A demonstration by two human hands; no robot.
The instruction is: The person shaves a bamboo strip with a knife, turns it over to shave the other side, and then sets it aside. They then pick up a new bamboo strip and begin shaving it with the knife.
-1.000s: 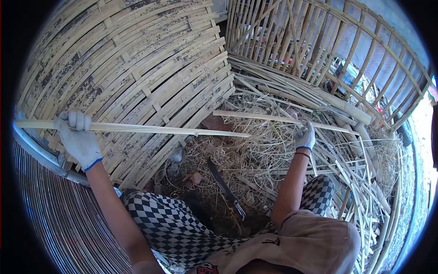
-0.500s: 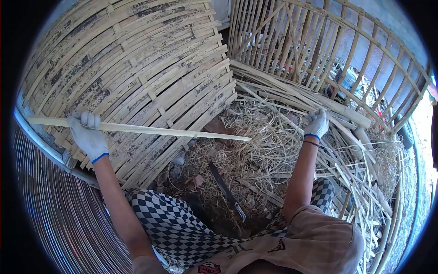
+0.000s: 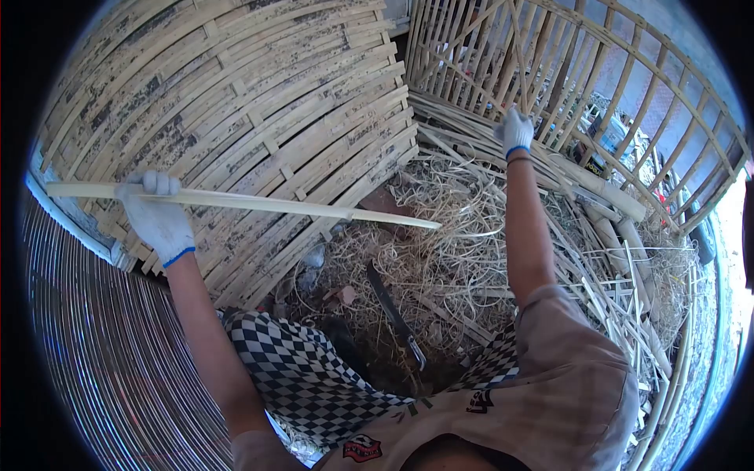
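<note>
My left hand (image 3: pixel 157 213), in a white glove, is shut on a long pale bamboo strip (image 3: pixel 314 209) that runs from the far left across to the middle. It hangs in front of a large woven bamboo basket (image 3: pixel 236 102). My right hand (image 3: pixel 514 128), also gloved, is stretched far forward and rests on a stack of bamboo strips (image 3: pixel 463 118) at the foot of an open bamboo lattice (image 3: pixel 597 71). Whether its fingers grip a strip is not clear.
A dark machete (image 3: pixel 397 318) lies on the ground among curled bamboo shavings (image 3: pixel 440 251) in front of my checkered trousers. Thick bamboo poles (image 3: pixel 609 200) and cut slats lie piled to the right. A finely ribbed woven wall (image 3: pixel 102 353) curves at the lower left.
My right hand let go of a second strip it held a second ago and reached forward and up to the stack by the lattice. The left hand kept its strip, shifting slightly.
</note>
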